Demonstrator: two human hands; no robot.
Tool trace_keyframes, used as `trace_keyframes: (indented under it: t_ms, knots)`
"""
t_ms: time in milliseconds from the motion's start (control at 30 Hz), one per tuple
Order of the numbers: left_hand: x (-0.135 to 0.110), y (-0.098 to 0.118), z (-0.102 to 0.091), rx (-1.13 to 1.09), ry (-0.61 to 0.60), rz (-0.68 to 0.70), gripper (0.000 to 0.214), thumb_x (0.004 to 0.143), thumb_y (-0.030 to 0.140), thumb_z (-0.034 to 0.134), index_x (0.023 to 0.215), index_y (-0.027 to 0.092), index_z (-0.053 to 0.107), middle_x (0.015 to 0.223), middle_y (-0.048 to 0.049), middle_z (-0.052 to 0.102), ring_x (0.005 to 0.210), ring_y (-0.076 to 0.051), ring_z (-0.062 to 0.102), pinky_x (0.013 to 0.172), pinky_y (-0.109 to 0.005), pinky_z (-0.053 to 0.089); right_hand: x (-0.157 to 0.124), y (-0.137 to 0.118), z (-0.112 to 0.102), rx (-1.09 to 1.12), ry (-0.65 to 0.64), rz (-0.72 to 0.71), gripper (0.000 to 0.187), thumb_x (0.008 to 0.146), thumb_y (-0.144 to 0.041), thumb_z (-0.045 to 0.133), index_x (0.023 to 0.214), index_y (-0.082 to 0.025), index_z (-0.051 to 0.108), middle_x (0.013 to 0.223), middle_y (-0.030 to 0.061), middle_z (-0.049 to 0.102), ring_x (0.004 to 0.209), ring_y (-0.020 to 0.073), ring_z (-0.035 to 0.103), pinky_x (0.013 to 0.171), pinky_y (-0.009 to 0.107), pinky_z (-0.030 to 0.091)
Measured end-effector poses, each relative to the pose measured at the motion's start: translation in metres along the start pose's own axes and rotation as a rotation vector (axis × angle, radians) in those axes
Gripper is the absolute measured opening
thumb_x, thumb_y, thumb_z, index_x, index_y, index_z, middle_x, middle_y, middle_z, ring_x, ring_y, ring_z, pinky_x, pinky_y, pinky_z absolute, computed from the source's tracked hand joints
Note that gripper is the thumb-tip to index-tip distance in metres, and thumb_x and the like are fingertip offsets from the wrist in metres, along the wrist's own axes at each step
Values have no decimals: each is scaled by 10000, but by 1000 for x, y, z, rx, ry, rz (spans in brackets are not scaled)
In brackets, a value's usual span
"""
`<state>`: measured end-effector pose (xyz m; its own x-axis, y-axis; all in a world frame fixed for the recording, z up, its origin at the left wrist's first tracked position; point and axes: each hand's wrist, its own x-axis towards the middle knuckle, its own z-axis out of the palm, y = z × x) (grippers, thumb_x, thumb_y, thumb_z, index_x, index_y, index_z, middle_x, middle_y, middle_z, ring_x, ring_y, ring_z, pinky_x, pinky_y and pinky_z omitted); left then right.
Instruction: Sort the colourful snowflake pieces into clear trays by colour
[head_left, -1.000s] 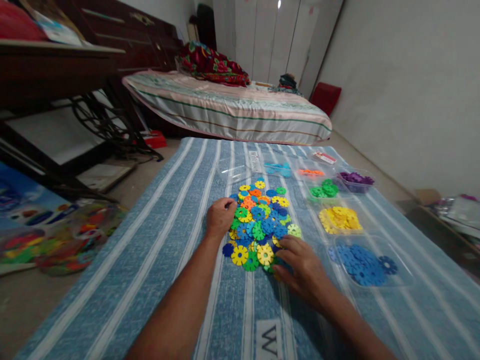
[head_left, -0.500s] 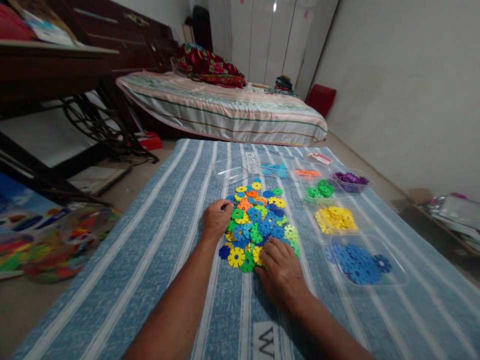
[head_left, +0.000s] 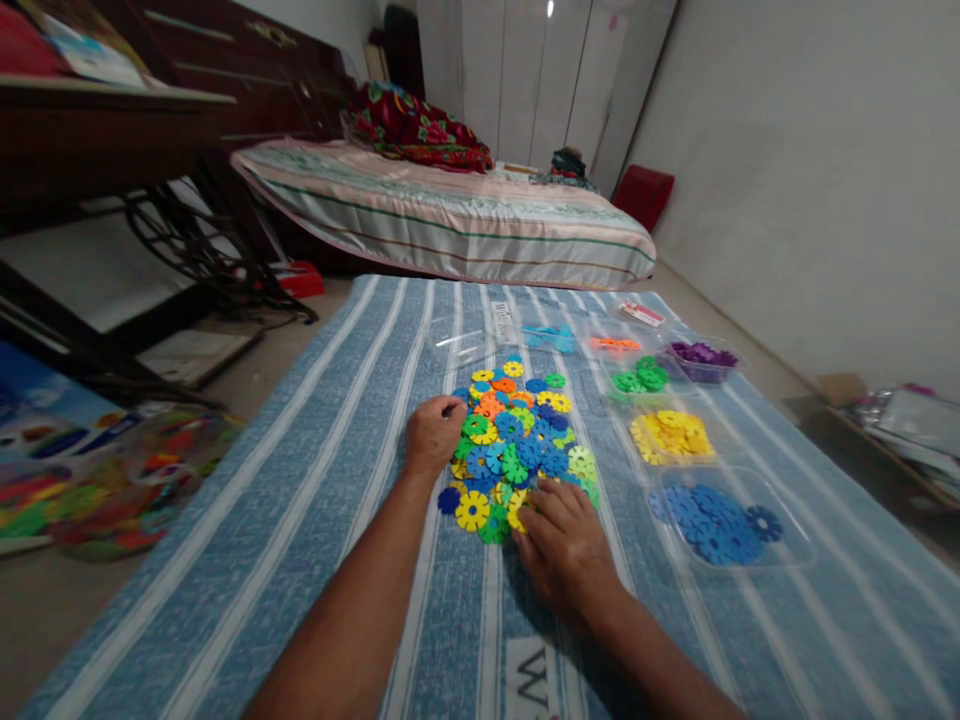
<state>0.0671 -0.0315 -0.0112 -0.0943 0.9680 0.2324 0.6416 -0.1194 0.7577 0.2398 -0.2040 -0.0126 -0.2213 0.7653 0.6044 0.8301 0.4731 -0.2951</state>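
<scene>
A mixed heap of plastic snowflake discs in blue, green, yellow, orange and lime lies on the striped cloth. At the heap's left edge rests my left hand, closed, its fingertips pinched together; what they hold, if anything, is hidden. My right hand reaches over the near right side with its fingers curled. Between its thumb and fingertips shows a yellow snowflake disc, partly covered. Another yellow disc and a green disc lie just left of it.
On the right stand clear tubs with blue discs, yellow discs, green discs and purple discs. Farther back are orange discs and light blue discs. A bed stands beyond the cloth.
The right hand's fingers have shifted slightly at the yellow disc, which has moved a little. My left hand stays almost where it was.
</scene>
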Motion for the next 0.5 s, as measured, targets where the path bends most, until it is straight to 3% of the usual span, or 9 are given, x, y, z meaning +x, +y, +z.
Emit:
trace_keyframes:
  t_ms: [200, 300, 400, 500]
  knots:
    - [-1, 2, 0, 4, 17, 1, 242, 793, 343, 532, 855, 231, 738, 930, -7, 758, 869, -180, 673, 849, -265, 498, 17, 22, -29, 28, 93, -38, 171, 906, -143, 530, 958, -214, 676, 916, 75, 710, 977, 222, 642, 870, 392, 524]
    - [-1, 2, 0, -3, 22, 2, 244, 788, 343, 536, 849, 228, 742, 916, -9, 758, 851, -181, 675, 825, -266, 502, 34, 56, -59, -135, 172, -21, 167, 922, -157, 533, 844, -201, 674, 844, 74, 702, 901, 214, 650, 846, 374, 515]
    - [-2, 2, 0, -2, 17, 3, 247, 789, 343, 534, 855, 226, 741, 919, -11, 758, 849, -183, 672, 826, -272, 502, 43, 89, -84, -390, 286, 121, 132, 913, -214, 564, 859, -184, 681, 842, 91, 697, 858, 237, 644, 826, 403, 498]
    - [-1, 2, 0, 4, 16, 2, 257, 794, 348, 528, 865, 220, 739, 931, -17, 758, 852, -183, 671, 830, -271, 500, 40, 96, -87, -444, 310, 178, 142, 913, -257, 567, 940, -172, 678, 893, 112, 698, 882, 259, 638, 829, 427, 494]
